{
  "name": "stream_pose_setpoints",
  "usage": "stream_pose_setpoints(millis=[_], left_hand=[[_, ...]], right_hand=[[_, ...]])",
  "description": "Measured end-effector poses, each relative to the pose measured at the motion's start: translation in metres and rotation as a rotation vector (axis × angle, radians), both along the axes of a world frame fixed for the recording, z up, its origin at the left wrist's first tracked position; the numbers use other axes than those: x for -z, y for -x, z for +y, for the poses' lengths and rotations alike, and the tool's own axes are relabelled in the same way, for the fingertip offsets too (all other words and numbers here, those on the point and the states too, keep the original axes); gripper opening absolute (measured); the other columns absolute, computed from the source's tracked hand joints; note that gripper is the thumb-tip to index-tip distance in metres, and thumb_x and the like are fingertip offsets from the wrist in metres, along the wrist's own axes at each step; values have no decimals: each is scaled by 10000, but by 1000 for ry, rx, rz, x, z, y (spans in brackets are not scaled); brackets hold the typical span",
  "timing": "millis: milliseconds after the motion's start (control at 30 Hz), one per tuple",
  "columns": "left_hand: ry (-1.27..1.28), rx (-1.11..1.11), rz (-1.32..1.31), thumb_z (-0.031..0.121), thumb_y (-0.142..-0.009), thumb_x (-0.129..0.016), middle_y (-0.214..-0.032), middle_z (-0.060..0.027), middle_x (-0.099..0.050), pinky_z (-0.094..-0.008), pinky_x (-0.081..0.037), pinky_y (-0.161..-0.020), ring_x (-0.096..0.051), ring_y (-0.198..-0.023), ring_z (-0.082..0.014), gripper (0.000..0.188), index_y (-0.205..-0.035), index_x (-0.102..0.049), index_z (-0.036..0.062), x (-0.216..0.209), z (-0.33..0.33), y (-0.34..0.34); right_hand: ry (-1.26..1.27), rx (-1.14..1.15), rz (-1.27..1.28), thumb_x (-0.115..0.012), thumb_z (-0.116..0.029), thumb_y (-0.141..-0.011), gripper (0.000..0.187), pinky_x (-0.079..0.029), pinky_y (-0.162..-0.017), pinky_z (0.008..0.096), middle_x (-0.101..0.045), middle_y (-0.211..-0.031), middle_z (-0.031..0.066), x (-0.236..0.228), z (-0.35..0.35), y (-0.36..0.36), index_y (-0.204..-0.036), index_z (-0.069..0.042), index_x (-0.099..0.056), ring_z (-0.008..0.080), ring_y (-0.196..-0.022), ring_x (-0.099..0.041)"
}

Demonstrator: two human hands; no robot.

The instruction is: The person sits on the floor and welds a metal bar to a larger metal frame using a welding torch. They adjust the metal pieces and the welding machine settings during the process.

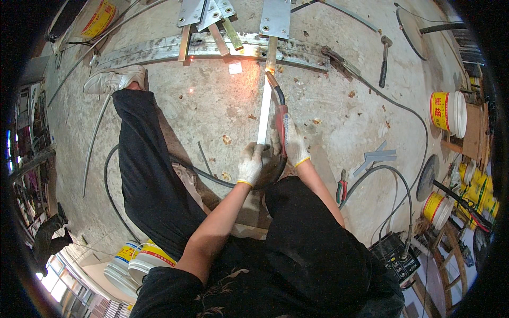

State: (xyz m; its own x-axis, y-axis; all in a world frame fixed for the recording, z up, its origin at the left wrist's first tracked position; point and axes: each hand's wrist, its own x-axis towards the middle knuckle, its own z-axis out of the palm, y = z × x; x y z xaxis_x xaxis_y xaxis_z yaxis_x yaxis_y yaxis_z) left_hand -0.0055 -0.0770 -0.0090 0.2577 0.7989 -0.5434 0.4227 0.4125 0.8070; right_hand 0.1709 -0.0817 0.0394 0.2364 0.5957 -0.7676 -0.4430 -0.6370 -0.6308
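My left hand (251,163), in a white work glove, is closed round the near end of a flat, shiny metal strip (264,114). My right hand (294,142), gloved too, grips the red handle of a welding torch (281,117). The torch's bent neck reaches forward to the strip's far end, where an orange-white glow and sparks show. There the strip meets a narrow metal bar (272,52) that runs out from under a grey plate with holes (275,18). A long pale metal rail (305,57) lies crosswise beneath the bar.
More drilled plates with bars (205,15) rest on the rail, left. A hammer (384,61), an electrode clamp (339,59), red-handled pliers (341,186) and grey strips (377,157) lie to the right. Cables cross the floor near a welding machine (395,259). Buckets (448,113) stand around.
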Motion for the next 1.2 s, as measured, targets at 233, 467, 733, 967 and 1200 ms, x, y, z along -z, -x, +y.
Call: stream_pose_setpoints(millis=[233, 467, 733, 967, 1200], left_hand=[[43, 22, 41, 326, -1001, -553, -969, -213, -730, -448, -525, -834, -692, -935, -385, 347, -1071, -727, 34, -24, 6, -5], [-77, 206, 117, 287, -1023, -501, -1128, -194, -671, -479, -479, -904, -629, -1030, -403, 307, -1089, -713, 76, -18, 4, 0], [-248, 318, 193, 230, -978, -560, -1162, -184, -664, -469, -505, -905, -641, -1038, -395, 242, -1128, -721, 132, -14, 1, 2], [-175, 285, 148, 209, -953, -575, -1155, -179, -667, -474, -529, -856, -659, -1004, -380, 238, -1122, -727, 140, -11, 2, 2], [-419, 401, 249, 187, -942, -580, -1132, -173, -671, -473, -530, -858, -663, -992, -383, 227, -1108, -726, 134, -10, 1, 5]], right_hand=[[-96, -8, -174, -394, -607, -1048, 683, -484, -869, 322, -664, -1070, 92, 55, -11, -5, -1246, -3, -643, 209, -973, -592], [-155, 32, -341, -423, -569, -1058, 629, -441, -761, 288, -630, -995, 43, 25, -1, 0, -1217, -6, -654, 142, -878, -529], [-152, 34, -300, -418, -588, -1050, 566, -418, -434, 303, -577, -647, 31, 61, -9, -5, -953, -74, -634, 148, -478, -511], [-171, 46, -286, -404, -597, -1050, 568, -404, -397, 312, -562, -610, 32, 51, -4, 1, -950, -79, -615, 152, -432, -495], [-107, 0, -316, -402, -629, -1036, 718, -460, -853, 333, -655, -1054, 138, 37, 0, -1, -1234, 26, -620, 234, -947, -578]])
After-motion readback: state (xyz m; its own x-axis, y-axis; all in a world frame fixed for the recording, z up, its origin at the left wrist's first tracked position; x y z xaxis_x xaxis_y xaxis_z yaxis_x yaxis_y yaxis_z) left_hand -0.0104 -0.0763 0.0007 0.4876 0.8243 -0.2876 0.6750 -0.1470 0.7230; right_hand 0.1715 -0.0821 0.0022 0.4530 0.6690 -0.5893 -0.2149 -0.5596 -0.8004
